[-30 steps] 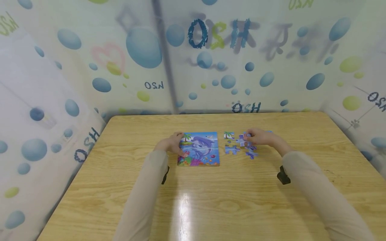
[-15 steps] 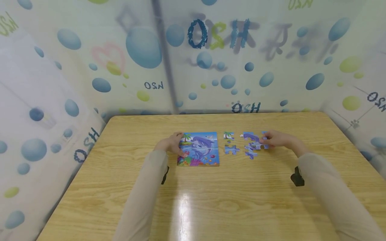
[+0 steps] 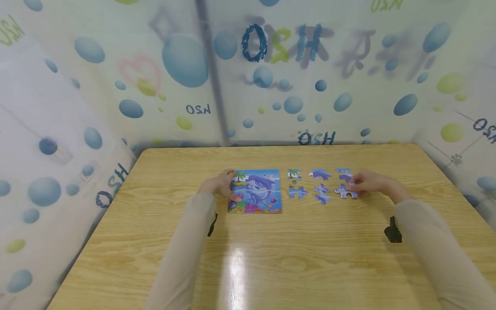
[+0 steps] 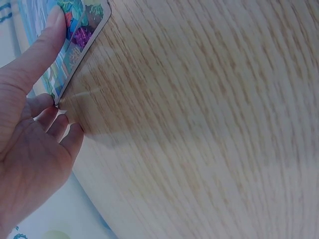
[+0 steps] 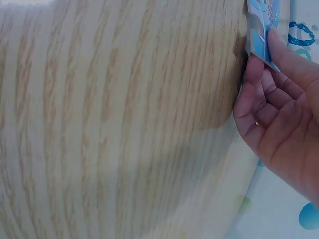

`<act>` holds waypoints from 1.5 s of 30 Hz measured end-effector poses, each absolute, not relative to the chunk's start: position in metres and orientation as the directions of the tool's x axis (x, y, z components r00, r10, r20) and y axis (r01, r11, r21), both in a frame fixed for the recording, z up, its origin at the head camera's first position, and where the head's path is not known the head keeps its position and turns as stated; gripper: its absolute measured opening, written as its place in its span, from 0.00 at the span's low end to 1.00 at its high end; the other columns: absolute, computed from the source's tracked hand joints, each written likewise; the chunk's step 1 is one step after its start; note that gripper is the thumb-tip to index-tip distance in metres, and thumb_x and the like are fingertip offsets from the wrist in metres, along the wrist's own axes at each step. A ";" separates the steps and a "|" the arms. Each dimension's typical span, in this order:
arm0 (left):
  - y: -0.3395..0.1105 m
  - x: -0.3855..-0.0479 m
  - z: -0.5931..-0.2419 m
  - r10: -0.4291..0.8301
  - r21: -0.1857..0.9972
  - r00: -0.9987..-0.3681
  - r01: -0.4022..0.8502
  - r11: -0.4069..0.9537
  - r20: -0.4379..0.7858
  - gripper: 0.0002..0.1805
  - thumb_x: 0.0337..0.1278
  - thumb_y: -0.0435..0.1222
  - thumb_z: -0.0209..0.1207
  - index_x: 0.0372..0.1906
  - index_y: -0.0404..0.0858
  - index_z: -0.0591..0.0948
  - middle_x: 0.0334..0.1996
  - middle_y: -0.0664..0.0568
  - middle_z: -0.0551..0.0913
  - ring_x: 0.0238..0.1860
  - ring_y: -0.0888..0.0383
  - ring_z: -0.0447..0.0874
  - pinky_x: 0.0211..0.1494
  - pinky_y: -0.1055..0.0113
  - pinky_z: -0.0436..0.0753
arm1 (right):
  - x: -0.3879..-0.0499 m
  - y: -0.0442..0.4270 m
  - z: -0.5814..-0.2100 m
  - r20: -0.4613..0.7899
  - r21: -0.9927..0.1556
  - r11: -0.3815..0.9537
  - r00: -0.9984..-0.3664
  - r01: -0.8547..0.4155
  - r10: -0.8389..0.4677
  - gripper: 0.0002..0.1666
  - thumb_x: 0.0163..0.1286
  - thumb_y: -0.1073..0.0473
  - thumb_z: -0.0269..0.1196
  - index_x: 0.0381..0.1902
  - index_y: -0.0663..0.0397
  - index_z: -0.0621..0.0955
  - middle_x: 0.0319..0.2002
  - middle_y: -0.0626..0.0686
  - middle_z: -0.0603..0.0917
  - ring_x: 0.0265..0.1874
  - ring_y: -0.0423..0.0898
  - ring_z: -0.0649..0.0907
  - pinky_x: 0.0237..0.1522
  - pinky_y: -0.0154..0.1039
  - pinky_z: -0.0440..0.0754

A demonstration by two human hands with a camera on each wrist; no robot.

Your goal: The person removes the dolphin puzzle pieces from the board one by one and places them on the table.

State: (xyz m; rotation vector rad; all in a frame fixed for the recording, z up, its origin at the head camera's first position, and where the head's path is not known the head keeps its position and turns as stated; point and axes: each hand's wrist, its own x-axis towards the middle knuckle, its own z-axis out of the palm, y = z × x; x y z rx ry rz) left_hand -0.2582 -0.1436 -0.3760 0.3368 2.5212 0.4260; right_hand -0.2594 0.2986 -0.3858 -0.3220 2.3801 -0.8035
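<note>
A square dolphin picture board lies on the table. My left hand grips its left edge, thumb on top; the left wrist view shows the thumb over the board's corner and the fingers at its edge. Right of the board, loose puzzle pieces lie in two rows: a palm tree piece, a dolphin piece and several others. My right hand pinches a blue and purple piece at the right end of the lower row; in the right wrist view the thumb rests on a piece.
The wooden table has its back edge against a curtain with blue and green dots. An upper-right piece lies just behind the pinched one. A small fragment sits between the left pieces.
My right hand has moved right, carrying a piece from the middle of the group to its right side, and the pieces there now stand apart. My left hand and the board have stayed put.
</note>
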 end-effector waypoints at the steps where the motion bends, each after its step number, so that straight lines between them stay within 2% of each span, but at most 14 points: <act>1: -0.144 -0.259 -0.376 0.322 0.366 -0.814 0.146 0.919 -0.484 0.54 0.48 0.47 0.64 0.72 0.36 0.42 0.72 0.41 0.40 0.72 0.43 0.39 0.71 0.46 0.54 | -0.259 0.299 -0.386 -0.466 -0.619 0.785 -0.792 -0.026 -0.394 0.17 0.65 0.54 0.58 0.34 0.67 0.75 0.21 0.44 0.71 0.22 0.38 0.69 0.27 0.31 0.70; 5: -0.144 -0.262 -0.379 0.309 0.366 -0.809 0.126 0.922 -0.501 0.56 0.46 0.49 0.65 0.72 0.38 0.42 0.72 0.43 0.40 0.73 0.44 0.39 0.71 0.46 0.54 | -0.258 0.300 -0.387 -0.448 -0.627 0.779 -0.807 -0.024 -0.386 0.22 0.62 0.56 0.62 0.44 0.72 0.73 0.29 0.49 0.77 0.26 0.39 0.73 0.29 0.33 0.74; 10: -0.147 -0.269 -0.386 0.319 0.362 -0.806 0.141 0.921 -0.499 0.60 0.40 0.54 0.66 0.72 0.39 0.42 0.72 0.42 0.41 0.72 0.43 0.40 0.69 0.44 0.56 | -0.258 0.297 -0.384 -0.419 -0.584 0.811 -0.839 -0.044 -0.347 0.25 0.57 0.57 0.66 0.41 0.71 0.70 0.30 0.53 0.76 0.27 0.41 0.72 0.29 0.35 0.73; 15: -0.145 -0.262 -0.378 0.311 0.369 -0.809 0.126 0.921 -0.498 0.56 0.46 0.49 0.65 0.72 0.36 0.42 0.72 0.42 0.40 0.73 0.44 0.39 0.71 0.47 0.54 | -0.258 0.293 -0.383 -0.402 -0.555 0.830 -0.857 -0.053 -0.324 0.24 0.54 0.58 0.68 0.37 0.71 0.70 0.24 0.50 0.70 0.24 0.42 0.69 0.26 0.34 0.69; 20: -0.145 -0.257 -0.375 0.340 0.374 -0.817 0.167 0.912 -0.465 0.54 0.49 0.46 0.64 0.71 0.32 0.43 0.72 0.40 0.41 0.72 0.43 0.40 0.72 0.48 0.52 | -0.260 0.288 -0.383 -0.337 -0.502 0.855 -0.882 -0.128 -0.330 0.23 0.54 0.55 0.68 0.35 0.67 0.71 0.27 0.53 0.71 0.28 0.45 0.70 0.28 0.35 0.68; 23: -0.145 -0.256 -0.375 0.369 0.381 -0.810 0.197 0.903 -0.456 0.53 0.50 0.46 0.63 0.70 0.30 0.43 0.72 0.38 0.40 0.72 0.41 0.40 0.72 0.48 0.52 | -0.260 0.279 -0.381 -0.316 -0.510 0.851 -0.892 -0.127 -0.323 0.24 0.56 0.51 0.66 0.36 0.66 0.71 0.29 0.54 0.73 0.28 0.45 0.72 0.28 0.35 0.70; 25: -0.145 -0.256 -0.375 0.379 0.386 -0.805 0.204 0.899 -0.456 0.52 0.50 0.46 0.63 0.70 0.29 0.43 0.72 0.38 0.39 0.72 0.41 0.40 0.72 0.48 0.52 | -0.260 0.271 -0.380 -0.318 -0.544 0.832 -0.890 -0.110 -0.326 0.23 0.59 0.51 0.63 0.38 0.66 0.71 0.30 0.55 0.75 0.27 0.45 0.75 0.28 0.36 0.73; 29: -0.145 -0.256 -0.377 0.381 0.388 -0.809 0.208 0.898 -0.448 0.51 0.50 0.45 0.63 0.70 0.28 0.47 0.71 0.38 0.40 0.72 0.41 0.41 0.72 0.49 0.53 | -0.260 0.251 -0.376 -0.281 -0.591 0.791 -0.879 -0.157 -0.384 0.22 0.64 0.47 0.58 0.39 0.63 0.72 0.34 0.58 0.78 0.27 0.46 0.77 0.28 0.37 0.76; 31: -0.145 -0.257 -0.377 0.380 0.387 -0.810 0.208 0.898 -0.446 0.50 0.50 0.45 0.63 0.69 0.28 0.48 0.71 0.39 0.41 0.72 0.42 0.41 0.72 0.49 0.52 | -0.261 0.239 -0.374 -0.263 -0.595 0.782 -0.875 -0.185 -0.407 0.23 0.64 0.45 0.58 0.39 0.61 0.73 0.36 0.59 0.78 0.30 0.47 0.77 0.30 0.37 0.76; 36: -0.143 -0.258 -0.376 0.387 0.393 -0.793 0.205 0.897 -0.470 0.51 0.51 0.45 0.63 0.70 0.29 0.45 0.72 0.39 0.40 0.72 0.43 0.39 0.72 0.50 0.51 | -0.264 0.207 -0.370 -0.271 -0.613 0.765 -0.858 -0.197 -0.438 0.19 0.65 0.49 0.57 0.41 0.61 0.73 0.41 0.61 0.78 0.38 0.51 0.78 0.38 0.41 0.77; 41: -0.143 -0.259 -0.374 0.375 0.361 -0.772 0.202 0.910 -0.514 0.52 0.50 0.46 0.63 0.71 0.31 0.45 0.73 0.42 0.37 0.73 0.44 0.37 0.72 0.49 0.51 | -0.268 0.176 -0.368 -0.281 -0.613 0.760 -0.839 -0.216 -0.465 0.17 0.67 0.52 0.55 0.44 0.59 0.73 0.44 0.60 0.78 0.40 0.50 0.78 0.38 0.39 0.77; 45: -0.144 -0.260 -0.372 0.352 0.354 -0.757 0.170 0.920 -0.551 0.55 0.45 0.44 0.66 0.71 0.33 0.44 0.73 0.45 0.34 0.73 0.45 0.35 0.73 0.49 0.49 | -0.270 0.152 -0.366 -0.273 -0.622 0.739 -0.814 -0.258 -0.513 0.16 0.67 0.52 0.56 0.44 0.58 0.75 0.43 0.58 0.79 0.40 0.50 0.78 0.40 0.40 0.77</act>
